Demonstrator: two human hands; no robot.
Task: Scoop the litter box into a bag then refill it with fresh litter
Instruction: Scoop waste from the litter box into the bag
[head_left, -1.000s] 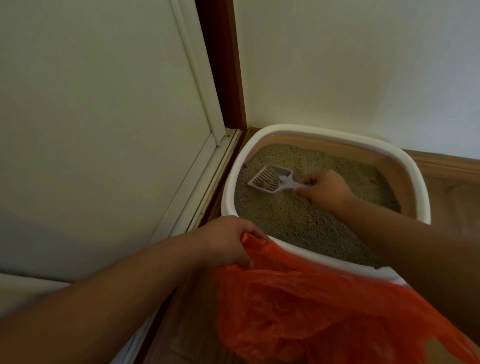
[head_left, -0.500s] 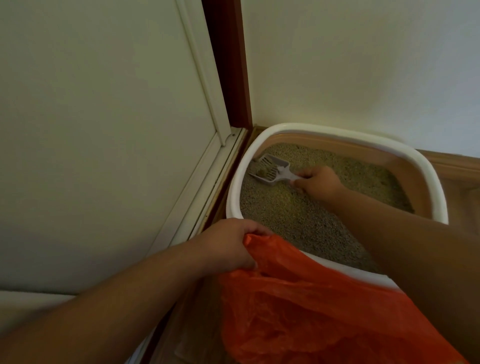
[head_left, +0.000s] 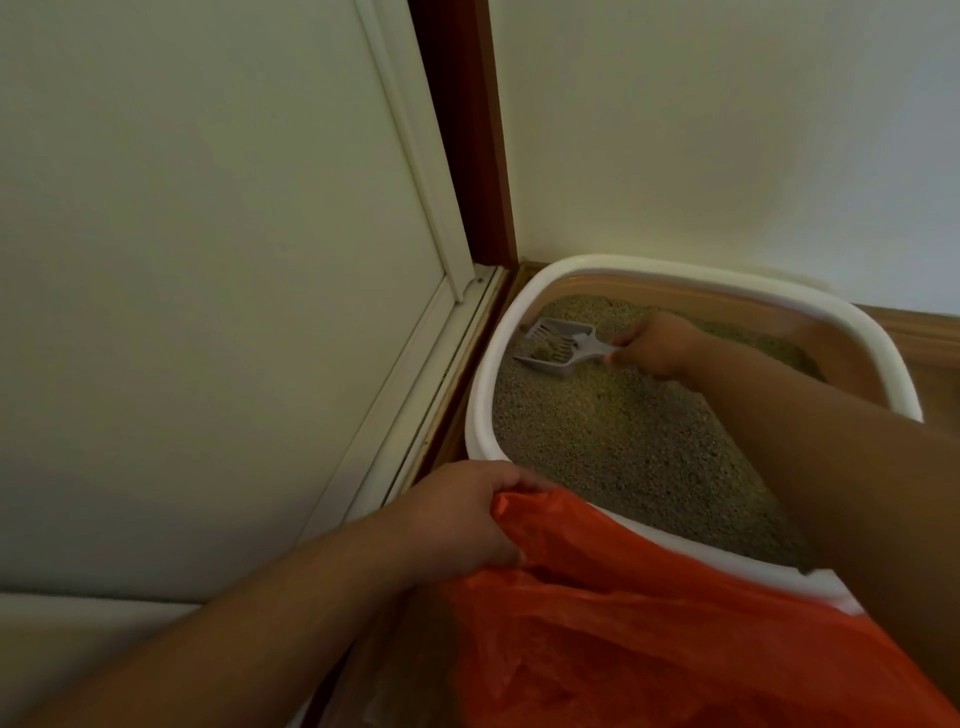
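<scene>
Both hands grip: right hand moved scoop toward corner.

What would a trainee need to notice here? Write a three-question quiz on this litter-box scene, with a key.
1. True or false: the left hand grips the orange bag.
2. Which does the right hand hold? A) the scoop B) the bag C) the rim of the box
3. Fill in: the scoop's head sits at the far ____ corner of the box, over the litter.

Key: 1 true; 2 A; 3 left.
</scene>
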